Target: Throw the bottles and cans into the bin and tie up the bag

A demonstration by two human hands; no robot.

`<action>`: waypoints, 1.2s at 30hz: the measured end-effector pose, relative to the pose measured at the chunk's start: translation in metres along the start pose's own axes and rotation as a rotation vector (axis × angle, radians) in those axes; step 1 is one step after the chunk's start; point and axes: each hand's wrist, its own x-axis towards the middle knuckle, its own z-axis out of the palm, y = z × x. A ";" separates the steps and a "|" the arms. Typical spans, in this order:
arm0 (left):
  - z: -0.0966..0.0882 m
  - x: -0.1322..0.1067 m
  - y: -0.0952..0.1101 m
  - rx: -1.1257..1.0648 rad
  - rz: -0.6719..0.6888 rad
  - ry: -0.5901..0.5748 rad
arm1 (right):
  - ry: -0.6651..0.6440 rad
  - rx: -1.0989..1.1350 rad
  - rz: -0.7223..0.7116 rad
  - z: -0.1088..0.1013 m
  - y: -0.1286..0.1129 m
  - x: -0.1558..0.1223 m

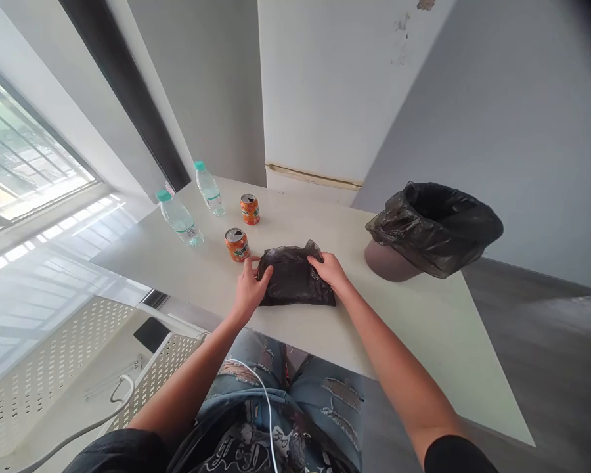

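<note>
A black plastic bag [293, 279], partly folded, lies at the front of the white table between my hands. My left hand [250, 282] grips its left edge, thumb on top. On the opposite side, my right hand [329, 270] pinches the bag's upper right corner. Just beyond my left fingers stands an orange soda can [237, 246] with its top opened. Another orange can [249, 210] is a little farther back. Two clear bottles with teal caps, a nearer bottle [180, 220] and a farther bottle [209, 190], stand upright to the left of the cans.
A trash bin [391, 261] lined with a black bag stands on the right of the white table [423, 328]. White perforated baskets [69, 355] sit at lower left, with a grey cable. A white fridge [320, 92] rises behind the table. A thin white cord hangs over my lap.
</note>
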 end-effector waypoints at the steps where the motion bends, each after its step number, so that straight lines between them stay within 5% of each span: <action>1: 0.000 -0.002 0.000 0.044 0.031 0.005 | 0.013 -0.015 -0.011 0.001 0.002 0.002; 9: 0.006 -0.012 -0.006 0.315 0.279 0.135 | 0.141 -0.067 -0.101 0.003 0.014 -0.004; 11: 0.008 -0.015 0.000 0.409 0.381 0.206 | 0.212 -0.126 -0.190 0.000 0.010 -0.012; 13: 0.012 -0.015 0.006 0.476 0.531 0.110 | 0.225 -0.231 -0.381 -0.003 0.003 -0.019; 16: 0.026 -0.008 0.006 0.564 0.667 -0.197 | -0.012 -0.424 -0.673 -0.004 -0.002 -0.025; 18: 0.036 0.001 -0.002 0.636 0.655 -0.311 | -0.209 -0.551 -0.694 -0.002 0.000 -0.025; 21: 0.045 0.011 -0.017 0.711 0.626 -0.346 | -0.337 -0.686 -0.575 0.003 0.013 -0.020; 29: 0.042 0.014 -0.023 0.752 0.627 -0.347 | -0.370 -0.731 -0.549 -0.004 0.025 -0.011; 32: 0.039 0.014 -0.012 0.751 0.612 -0.359 | -0.280 -0.671 -0.605 -0.010 0.012 -0.016; 36: 0.034 0.015 0.001 0.680 0.653 -0.232 | 0.107 -0.433 -0.726 -0.001 -0.010 -0.034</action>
